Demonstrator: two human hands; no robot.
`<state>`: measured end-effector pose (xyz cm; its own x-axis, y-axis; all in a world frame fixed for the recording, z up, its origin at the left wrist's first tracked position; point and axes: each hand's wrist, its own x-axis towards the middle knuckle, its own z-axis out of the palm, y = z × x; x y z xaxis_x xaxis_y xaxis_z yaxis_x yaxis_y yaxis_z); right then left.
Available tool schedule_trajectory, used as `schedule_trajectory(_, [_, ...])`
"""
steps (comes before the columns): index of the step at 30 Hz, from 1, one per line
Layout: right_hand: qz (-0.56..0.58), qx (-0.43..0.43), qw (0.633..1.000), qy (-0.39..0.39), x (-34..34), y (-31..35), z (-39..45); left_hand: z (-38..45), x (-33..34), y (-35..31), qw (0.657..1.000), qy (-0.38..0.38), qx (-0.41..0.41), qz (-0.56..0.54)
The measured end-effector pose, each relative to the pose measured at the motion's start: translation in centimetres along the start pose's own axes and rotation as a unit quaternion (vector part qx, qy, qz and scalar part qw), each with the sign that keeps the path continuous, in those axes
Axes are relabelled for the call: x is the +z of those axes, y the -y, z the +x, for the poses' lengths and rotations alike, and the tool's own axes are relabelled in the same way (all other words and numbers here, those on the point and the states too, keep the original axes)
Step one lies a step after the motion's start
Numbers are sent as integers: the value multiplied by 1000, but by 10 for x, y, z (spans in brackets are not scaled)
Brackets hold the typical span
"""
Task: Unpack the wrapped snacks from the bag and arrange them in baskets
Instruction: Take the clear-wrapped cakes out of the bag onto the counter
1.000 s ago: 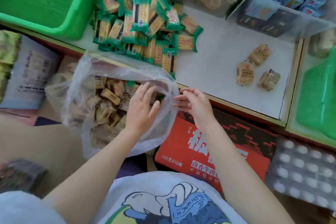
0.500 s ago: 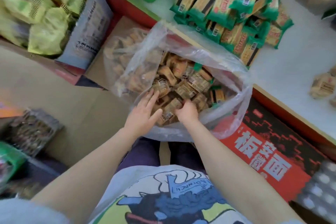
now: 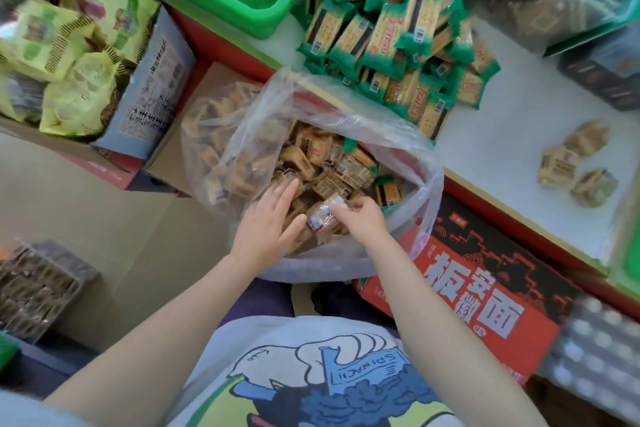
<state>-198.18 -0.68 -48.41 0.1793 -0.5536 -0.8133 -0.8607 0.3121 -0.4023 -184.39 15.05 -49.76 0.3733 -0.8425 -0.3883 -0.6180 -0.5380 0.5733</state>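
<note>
While both hands reach into the clear plastic bag (image 3: 249, 135) near the middle of the scene, the right hand (image 3: 360, 218) pinches one brown wrapped snack (image 3: 323, 217) between curled fingers and thumb, lifted slightly above the heap of similar brown snacks (image 3: 311, 163) that fills the bag. Just left of it, the left hand (image 3: 270, 218) lies flat on that heap with its fingers straight and a little apart, holding nothing. A few green-wrapped packets show among the brown ones at the right side of the bag. Beyond the bag's far rim, a pile of green-wrapped crackers (image 3: 391, 45) sits on a white shelf (image 3: 512, 135), and three brown snacks (image 3: 575, 163) lie loose on the shelf to the right, well apart from the pile. A green basket (image 3: 263, 14) stands at the far edge, left of the crackers. To the right of the bag, nearer the person, is a red and black box (image 3: 485, 295) with large white characters. At far left, a cardboard carton (image 3: 152, 80) holds yellow-green packets (image 3: 59, 55).
</note>
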Motion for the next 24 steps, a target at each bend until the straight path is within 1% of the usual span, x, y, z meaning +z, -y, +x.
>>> schedule_trajectory(2, [53,-27,998,17,-45,1,-11,12,-4,-32,999,-31,38,4])
schedule_trajectory(4, [185,-55,980,51,-98,-11,-20,32,0,-74,997,-48,68,6])
schedule_trajectory(6, [353,-51,933,54,-156,-30,-27,53,13,-120,995,-51,86,9])
schedule_trajectory(7, [424,-46,904,40,-183,-43,-27,62,21,-144,994,-44,100,19])
schedule_trajectory(8, [476,-42,878,18,-210,-56,-26,71,33,-168,991,-31,122,37])
schedule_trajectory(9, [509,-38,860,-11,-233,-69,-22,80,47,-188,987,-10,148,62])
schedule_trajectory(10, [526,-32,848,-45,-253,-81,-17,87,61,-207,981,21,168,89])
schedule_trajectory(12, [532,-11,840,-107,-286,-102,-1,98,89,-234,971,67,182,139])
schedule_trajectory(14, [534,10,833,-146,-307,-115,16,105,107,-249,969,77,158,170])
schedule_trajectory(17, [561,62,806,-180,-322,-128,43,108,119,-250,969,82,122,198])
schedule_trajectory(19, [591,86,782,-176,-326,-134,57,108,120,-249,967,85,115,212])
schedule_trajectory(22, [647,53,750,-127,-323,-137,65,108,119,-252,965,93,107,219])
schedule_trajectory(24, [662,38,742,-101,-315,-137,61,108,119,-253,965,100,103,219])
